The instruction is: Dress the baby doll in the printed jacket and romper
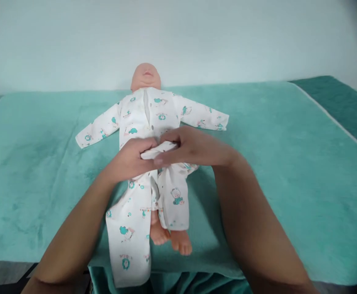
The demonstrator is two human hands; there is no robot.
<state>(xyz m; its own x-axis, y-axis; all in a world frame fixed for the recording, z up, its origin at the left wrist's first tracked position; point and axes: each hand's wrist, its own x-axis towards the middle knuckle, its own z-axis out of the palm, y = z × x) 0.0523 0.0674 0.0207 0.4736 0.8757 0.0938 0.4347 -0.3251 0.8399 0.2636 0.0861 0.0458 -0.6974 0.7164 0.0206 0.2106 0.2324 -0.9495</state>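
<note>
A baby doll lies on its back in a white printed pyjama top, its sleeves spread to both sides. Over its middle, my left hand and my right hand meet, both closed on a bunched fold of white printed cloth. That fold seems to belong to the pyjama trousers, though the hands hide where it joins. One trouser leg hangs flat past the left foot; the other covers the doll's right-hand leg down to the ankle. Both bare doll feet show below the cloth.
A green plush blanket spreads under the doll and drapes over the near edge. Behind it stands a pale wall. Darker green fabric shows at the far right, beyond a light border strip.
</note>
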